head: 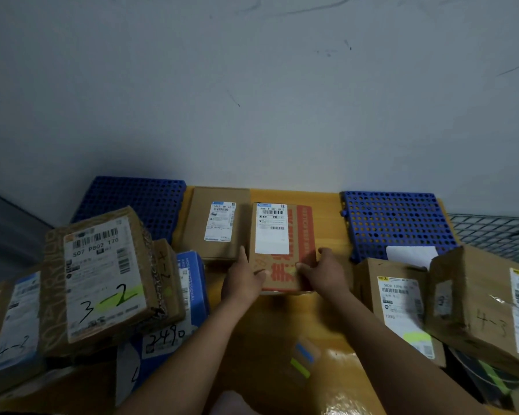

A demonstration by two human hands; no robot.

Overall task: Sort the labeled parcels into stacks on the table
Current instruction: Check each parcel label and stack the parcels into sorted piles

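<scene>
An orange-printed cardboard parcel [285,235] with a white label lies flat on the yellow table [327,301], beside a plain brown parcel [219,223] at its left. My left hand [244,278] grips its near left corner and my right hand [324,272] grips its near right corner. At the left, a tall stack is topped by a parcel marked "3-2" [102,277] over a blue parcel [189,298]. At the right lie a labeled parcel [399,304] and a worn box marked "4-3" [486,313].
Blue perforated mats lie at the back left [138,199] and back right [396,223] against the grey wall. A wire rack [498,232] is at the far right. A small brown packet with blue and yellow tape [303,357] lies near me.
</scene>
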